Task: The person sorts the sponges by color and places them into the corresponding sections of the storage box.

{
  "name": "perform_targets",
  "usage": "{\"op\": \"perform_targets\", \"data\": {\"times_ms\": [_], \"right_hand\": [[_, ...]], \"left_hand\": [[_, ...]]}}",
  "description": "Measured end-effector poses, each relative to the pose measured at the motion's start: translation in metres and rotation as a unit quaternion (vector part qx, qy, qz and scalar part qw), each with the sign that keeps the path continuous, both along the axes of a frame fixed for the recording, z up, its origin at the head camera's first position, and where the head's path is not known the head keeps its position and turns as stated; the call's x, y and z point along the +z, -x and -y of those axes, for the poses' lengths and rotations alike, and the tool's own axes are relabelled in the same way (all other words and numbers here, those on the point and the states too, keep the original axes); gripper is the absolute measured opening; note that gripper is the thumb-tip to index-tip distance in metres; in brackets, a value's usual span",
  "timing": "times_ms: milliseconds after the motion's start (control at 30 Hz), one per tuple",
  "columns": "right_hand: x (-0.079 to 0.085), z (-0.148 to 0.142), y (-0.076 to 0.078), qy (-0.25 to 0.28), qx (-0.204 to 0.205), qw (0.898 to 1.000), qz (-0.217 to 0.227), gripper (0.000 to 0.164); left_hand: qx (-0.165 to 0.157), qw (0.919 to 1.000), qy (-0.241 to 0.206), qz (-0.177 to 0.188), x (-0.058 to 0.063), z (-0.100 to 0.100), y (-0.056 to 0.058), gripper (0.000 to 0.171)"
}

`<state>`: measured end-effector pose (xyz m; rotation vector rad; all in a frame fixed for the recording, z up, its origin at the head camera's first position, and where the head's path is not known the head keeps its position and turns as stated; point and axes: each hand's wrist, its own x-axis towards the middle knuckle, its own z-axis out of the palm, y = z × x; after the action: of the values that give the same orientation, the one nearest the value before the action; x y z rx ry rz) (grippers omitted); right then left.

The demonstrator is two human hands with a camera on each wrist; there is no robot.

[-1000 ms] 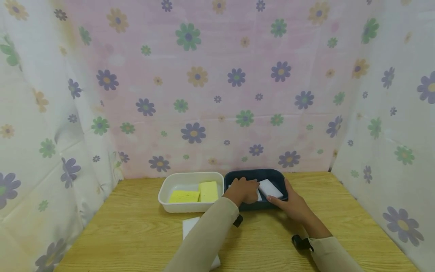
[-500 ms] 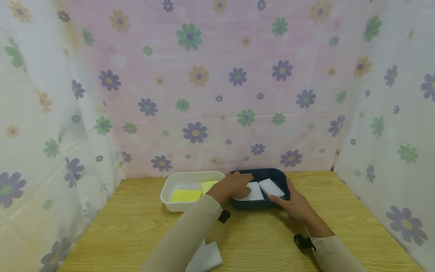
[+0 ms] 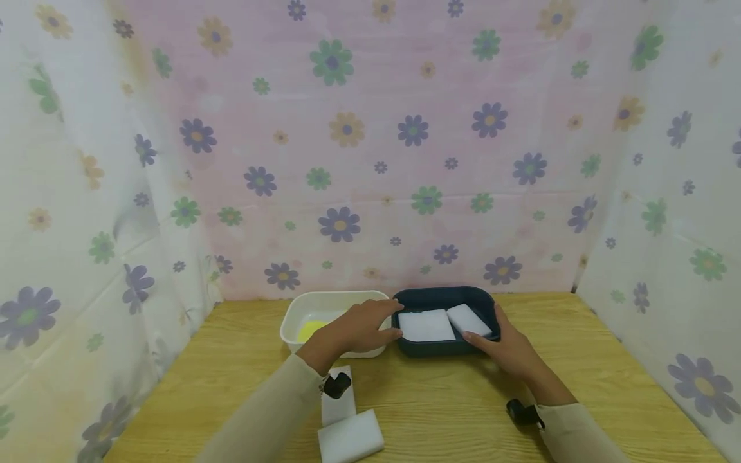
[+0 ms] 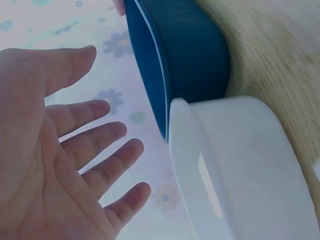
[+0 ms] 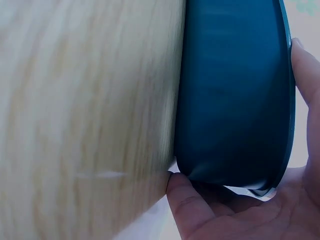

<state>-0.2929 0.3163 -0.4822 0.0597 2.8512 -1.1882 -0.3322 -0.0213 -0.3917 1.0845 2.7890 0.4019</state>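
Observation:
My right hand (image 3: 512, 350) grips the right end of a dark blue bin (image 3: 446, 349), its thumb at the front rim and its fingers round the end wall. Inside lie two white sponges, a flat one (image 3: 426, 326) on the left and a tilted one (image 3: 467, 321) on the right. Over the white bin (image 3: 298, 315) hovers my left hand (image 3: 356, 328), holding nothing, its fingers spread apart in the left wrist view. That hand hides much of the white bin's inside; part of a yellow sponge (image 3: 311, 330) shows there.
In front of the bins, on the wooden table (image 3: 451, 411), lie two white sponges, a nearer one (image 3: 351, 437) and one behind it (image 3: 338, 405) partly covered by the left wrist's camera. A flowered curtain (image 3: 370, 161) hangs behind and at both sides.
My left hand has drawn out of the dark blue bin and moved left over the white bin, uncovering the flat white sponge. The right hand has kept its grip on the dark bin.

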Motion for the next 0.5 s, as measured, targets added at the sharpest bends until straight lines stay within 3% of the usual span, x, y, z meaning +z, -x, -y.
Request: {"op": "perform_targets", "data": {"times_ms": [233, 500], "right_hand": [[0.0, -0.001, -0.001, -0.002, -0.001, 1.0, 0.003, 0.126], [0.001, 0.0, 0.0, 0.001, 0.001, 1.0, -0.001, 0.126]], "left_hand": [[-0.014, 0.9985, -0.052, 0.006, -0.008, 0.033, -0.008, 0.058], [-0.005, 0.9935, -0.109, 0.033, -0.011, 0.06, -0.03, 0.055]]}}
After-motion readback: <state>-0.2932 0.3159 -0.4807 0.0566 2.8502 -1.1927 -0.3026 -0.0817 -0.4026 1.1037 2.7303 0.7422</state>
